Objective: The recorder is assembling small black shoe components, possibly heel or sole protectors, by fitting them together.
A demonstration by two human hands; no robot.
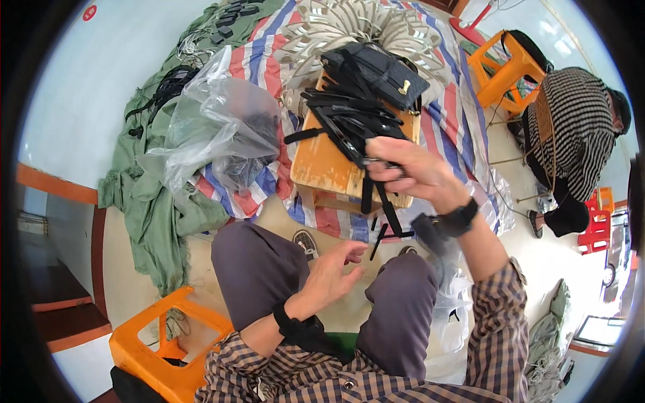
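It was bright around me.
Right of the wooden stool [324,169], daylight washed out the floor [570,266]; left, the wall [74,111] bowed.

The right hand [422,171] gripped a small dark tool [392,166], its kind unclear, above the near end of a worn wooden stool [319,168]. Black straps [356,114] lay heaped on it against a black handbag [383,72]. The left hand [328,281], empty, hung between the knees [403,289]. A clear plastic bag [201,131] lay left of the stool.
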